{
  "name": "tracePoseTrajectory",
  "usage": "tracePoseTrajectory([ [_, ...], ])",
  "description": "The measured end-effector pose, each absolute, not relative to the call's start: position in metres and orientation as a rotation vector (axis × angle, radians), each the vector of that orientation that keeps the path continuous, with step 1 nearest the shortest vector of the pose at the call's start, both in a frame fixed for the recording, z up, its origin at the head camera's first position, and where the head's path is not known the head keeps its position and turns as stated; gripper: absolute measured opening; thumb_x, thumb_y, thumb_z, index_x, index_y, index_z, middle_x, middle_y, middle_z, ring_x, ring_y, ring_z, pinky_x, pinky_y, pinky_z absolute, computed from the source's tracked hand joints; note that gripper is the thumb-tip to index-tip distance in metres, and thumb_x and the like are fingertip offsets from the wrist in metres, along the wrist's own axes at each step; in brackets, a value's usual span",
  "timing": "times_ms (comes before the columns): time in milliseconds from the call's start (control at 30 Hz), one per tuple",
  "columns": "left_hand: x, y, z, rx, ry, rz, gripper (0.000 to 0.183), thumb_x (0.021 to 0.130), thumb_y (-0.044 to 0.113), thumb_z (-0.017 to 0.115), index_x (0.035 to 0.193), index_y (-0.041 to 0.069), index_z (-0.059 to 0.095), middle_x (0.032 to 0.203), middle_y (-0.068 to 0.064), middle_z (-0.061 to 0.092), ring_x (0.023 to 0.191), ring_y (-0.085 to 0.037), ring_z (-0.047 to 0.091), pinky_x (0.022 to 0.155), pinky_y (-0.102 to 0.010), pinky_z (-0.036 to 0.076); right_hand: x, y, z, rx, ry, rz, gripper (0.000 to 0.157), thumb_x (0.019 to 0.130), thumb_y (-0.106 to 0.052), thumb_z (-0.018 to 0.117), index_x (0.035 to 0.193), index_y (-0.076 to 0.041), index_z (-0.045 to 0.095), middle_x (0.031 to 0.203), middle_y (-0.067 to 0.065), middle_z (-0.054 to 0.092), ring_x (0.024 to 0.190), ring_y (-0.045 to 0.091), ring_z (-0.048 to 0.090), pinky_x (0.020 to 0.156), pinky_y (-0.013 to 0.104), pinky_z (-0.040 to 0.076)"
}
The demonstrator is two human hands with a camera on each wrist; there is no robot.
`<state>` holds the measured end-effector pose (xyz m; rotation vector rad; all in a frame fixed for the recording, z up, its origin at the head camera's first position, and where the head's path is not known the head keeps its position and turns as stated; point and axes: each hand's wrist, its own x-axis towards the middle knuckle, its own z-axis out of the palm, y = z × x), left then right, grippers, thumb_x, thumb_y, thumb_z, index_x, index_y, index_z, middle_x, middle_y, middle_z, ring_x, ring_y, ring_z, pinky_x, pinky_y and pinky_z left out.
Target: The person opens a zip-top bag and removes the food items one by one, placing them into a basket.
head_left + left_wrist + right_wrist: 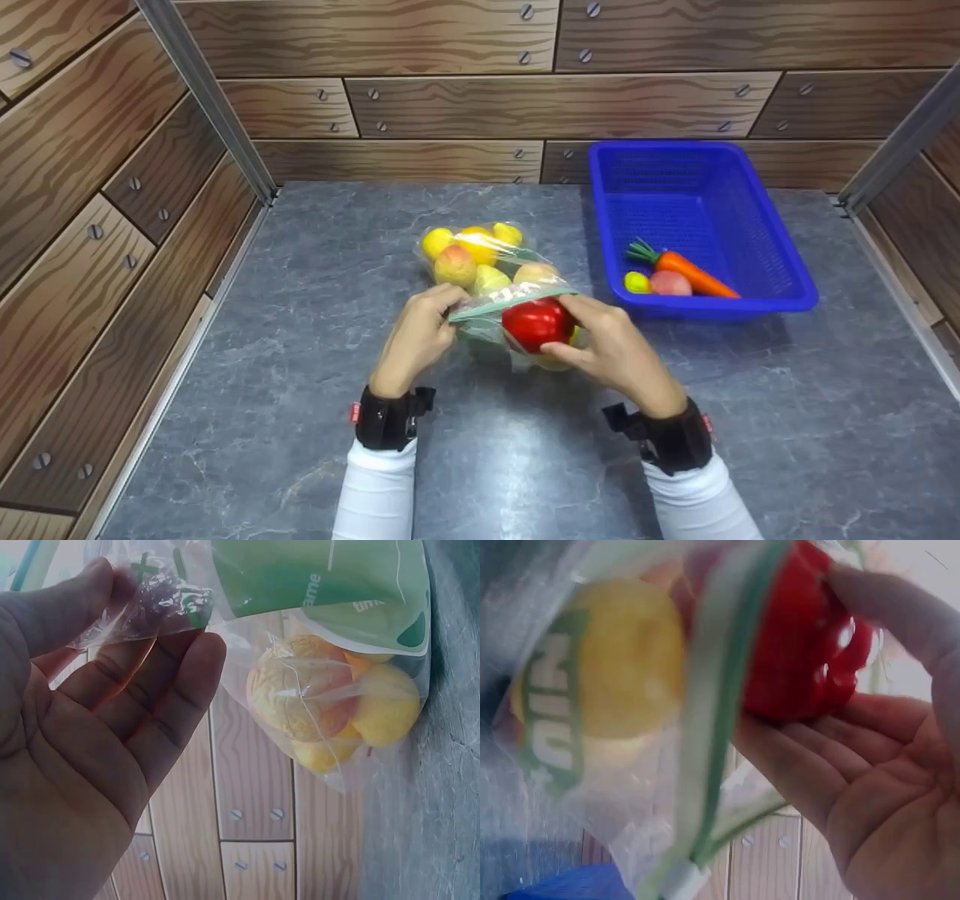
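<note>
A clear zip bag (491, 281) with a green seal strip lies on the grey table, filled with several yellow, orange and peach-coloured fruits. My left hand (420, 330) pinches the left end of the bag's mouth; in the left wrist view the thumb and fingers (161, 701) hold the thin plastic. A shiny red bell pepper (536, 324) is in my right hand (619, 345), gripped between thumb and fingers. In the right wrist view the bell pepper (802, 645) sits partly behind the seal strip, at the bag's opening, beside a yellow fruit (630, 660).
A blue plastic basket (701, 172) stands at the back right. Inside it lie a carrot (694, 274), a pinkish round fruit (670, 283) and a small yellow-green one (637, 283). Wood-patterned panels (450, 109) wall the table's back and sides.
</note>
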<state>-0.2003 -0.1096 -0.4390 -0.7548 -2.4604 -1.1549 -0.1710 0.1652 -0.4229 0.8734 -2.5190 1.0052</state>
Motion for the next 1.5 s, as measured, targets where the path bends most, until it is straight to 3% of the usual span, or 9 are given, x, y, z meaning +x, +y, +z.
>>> tracePoseTrajectory([
  [333, -0.198, -0.112, -0.439, -0.733, -2.481, -1.163, 0.022, 0.080, -0.014, 0.065, 0.090, 0.005, 0.071, 0.089, -0.005, 0.069, 0.083, -0.023, 0.065, 0.075, -0.036, 0.056, -0.174, 0.185, -0.419, 0.885, -2.542, 1.200, 0.062, 0.077, -0.010, 0.090, 0.131, 0.007, 0.065, 0.126, 0.024, 0.069, 0.101, 0.033, 0.074, 0.085, 0.040, 0.062],
  [600, -0.198, -0.112, -0.440, -0.730, -2.490, -1.153, 0.018, 0.082, -0.011, 0.068, 0.091, 0.005, 0.072, 0.090, -0.005, 0.069, 0.083, -0.022, 0.065, 0.076, -0.036, 0.057, -0.180, 0.197, -0.422, 0.918, -2.469, 1.396, 0.058, 0.077, -0.006, 0.088, 0.130, 0.004, 0.067, 0.124, 0.020, 0.071, 0.097, 0.026, 0.074, 0.085, 0.027, 0.060],
  [733, -0.198, -0.112, -0.439, -0.724, -2.498, -1.140, 0.016, 0.083, -0.009, 0.069, 0.091, 0.006, 0.072, 0.088, -0.006, 0.069, 0.082, -0.022, 0.065, 0.076, -0.037, 0.057, -0.181, 0.203, -0.420, 0.907, -2.418, 1.526, 0.055, 0.076, 0.001, 0.087, 0.128, 0.007, 0.067, 0.120, 0.023, 0.072, 0.095, 0.016, 0.073, 0.085, 0.020, 0.058],
  [967, -0.198, -0.111, -0.439, -0.734, -2.507, -1.136, 0.018, 0.082, -0.011, 0.067, 0.089, 0.006, 0.071, 0.087, -0.006, 0.068, 0.081, -0.022, 0.064, 0.074, -0.036, 0.057, -0.178, 0.218, -0.415, 0.779, -2.349, 1.746, 0.054, 0.075, 0.016, 0.080, 0.127, 0.012, 0.065, 0.118, 0.028, 0.068, 0.098, 0.010, 0.073, 0.085, 0.024, 0.059],
  [1267, -0.199, -0.110, -0.439, -0.744, -2.507, -1.141, 0.020, 0.082, -0.013, 0.067, 0.089, 0.005, 0.071, 0.087, -0.006, 0.069, 0.083, -0.024, 0.066, 0.076, -0.037, 0.058, -0.175, 0.241, -0.409, 0.472, -2.262, 1.882, 0.052, 0.076, 0.022, 0.076, 0.126, 0.013, 0.065, 0.115, -0.002, 0.073, 0.097, 0.013, 0.075, 0.084, 0.024, 0.060],
  [1500, -0.200, -0.110, -0.440, -0.753, -2.519, -1.120, 0.026, 0.079, -0.016, 0.064, 0.091, 0.005, 0.072, 0.092, -0.007, 0.071, 0.086, -0.025, 0.068, 0.080, -0.037, 0.059, -0.178, 0.254, -0.411, 0.289, -2.156, 1.981, 0.052, 0.078, 0.020, 0.075, 0.128, 0.016, 0.062, 0.111, -0.005, 0.076, 0.099, 0.012, 0.075, 0.086, 0.023, 0.059],
])
